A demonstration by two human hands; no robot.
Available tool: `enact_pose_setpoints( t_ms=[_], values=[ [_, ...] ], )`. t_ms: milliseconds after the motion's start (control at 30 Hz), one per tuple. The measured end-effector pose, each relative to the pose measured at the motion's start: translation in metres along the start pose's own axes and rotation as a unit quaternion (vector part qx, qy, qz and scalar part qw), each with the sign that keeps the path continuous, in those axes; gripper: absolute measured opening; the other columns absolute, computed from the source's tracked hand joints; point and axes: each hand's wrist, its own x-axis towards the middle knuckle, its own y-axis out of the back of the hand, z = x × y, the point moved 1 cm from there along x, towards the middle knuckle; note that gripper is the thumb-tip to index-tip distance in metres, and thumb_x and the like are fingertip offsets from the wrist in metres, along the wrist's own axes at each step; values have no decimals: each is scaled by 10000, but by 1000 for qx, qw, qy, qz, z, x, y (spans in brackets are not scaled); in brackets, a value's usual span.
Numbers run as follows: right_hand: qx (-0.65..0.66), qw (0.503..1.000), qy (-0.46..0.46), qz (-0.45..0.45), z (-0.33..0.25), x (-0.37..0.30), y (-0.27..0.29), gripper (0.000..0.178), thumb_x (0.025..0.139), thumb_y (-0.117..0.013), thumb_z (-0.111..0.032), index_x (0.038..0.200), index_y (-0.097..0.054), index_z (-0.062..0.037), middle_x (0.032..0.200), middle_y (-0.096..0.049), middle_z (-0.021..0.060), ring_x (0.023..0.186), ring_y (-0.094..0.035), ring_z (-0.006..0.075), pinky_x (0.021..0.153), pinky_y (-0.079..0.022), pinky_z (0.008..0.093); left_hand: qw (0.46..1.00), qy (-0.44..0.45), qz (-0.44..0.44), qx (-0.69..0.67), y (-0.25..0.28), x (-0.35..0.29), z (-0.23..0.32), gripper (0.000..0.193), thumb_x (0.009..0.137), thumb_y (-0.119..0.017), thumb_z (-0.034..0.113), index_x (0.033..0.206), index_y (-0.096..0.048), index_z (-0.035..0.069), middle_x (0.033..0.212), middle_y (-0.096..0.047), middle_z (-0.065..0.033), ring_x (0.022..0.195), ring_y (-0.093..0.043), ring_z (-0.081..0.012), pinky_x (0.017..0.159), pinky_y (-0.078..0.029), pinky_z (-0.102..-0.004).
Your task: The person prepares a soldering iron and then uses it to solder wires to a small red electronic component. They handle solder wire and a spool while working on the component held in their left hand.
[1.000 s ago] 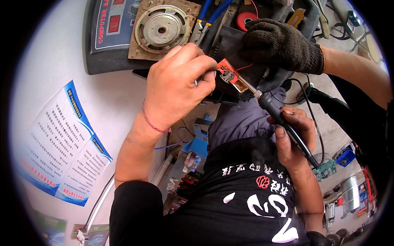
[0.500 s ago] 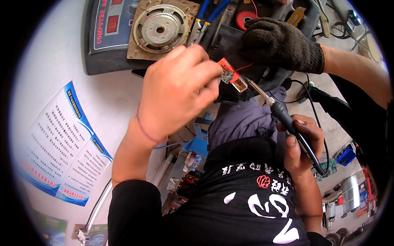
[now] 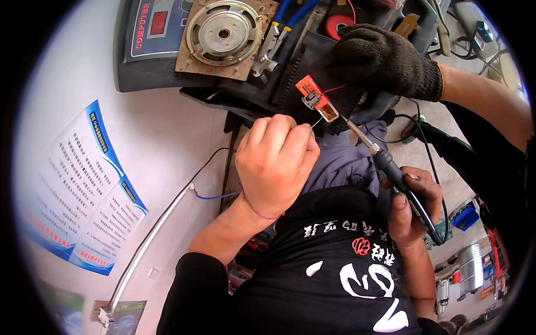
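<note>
Soldering iron (image 3: 397, 177) fills the curled right grip (image 3: 408, 220); left grip (image 3: 276, 162) pinches thin wire (image 3: 317, 122).

From the left hand (image 3: 277, 162), open room runs toward three o'clock until the soldering iron (image 3: 385, 160); a co-worker's gloved hand (image 3: 385, 61) blocks half past one, pliers (image 3: 271, 49) twelve.

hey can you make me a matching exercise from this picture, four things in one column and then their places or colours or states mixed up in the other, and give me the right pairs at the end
Column one
1. Soldering iron
2. Round metal speaker
3. Pliers
4. Glove

Column two
A. Lying on a wooden board
B. Dark and knitted
C. Held in the right hand
D. Fitted with blue handles

Right pairs: 1-C, 2-A, 3-D, 4-B
</note>
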Motion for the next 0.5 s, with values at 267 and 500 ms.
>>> enact_pose_setpoints(
  t_ms=[267,500],
  values=[
    [-1,1000,-6,3,1,-1,-2,351,957,-660,-89,1224,-465,25,1094,-585,257,877,-664,256,792,-559,356,999,-22,-31,26,-3,7,-2,215,649,-758,-2,824,-675,90,811,-621,-24,729,-611,-228,606,-486,-355],
    [10,1000,-9,11,4,-2,-3,351,955,-661,-80,1232,-472,20,1096,-587,239,875,-663,252,790,-555,358,996,54,-35,-65,-9,7,-8,154,712,-746,-6,822,-664,66,821,-634,-44,741,-629,-245,628,-504,-357]
  ],
)
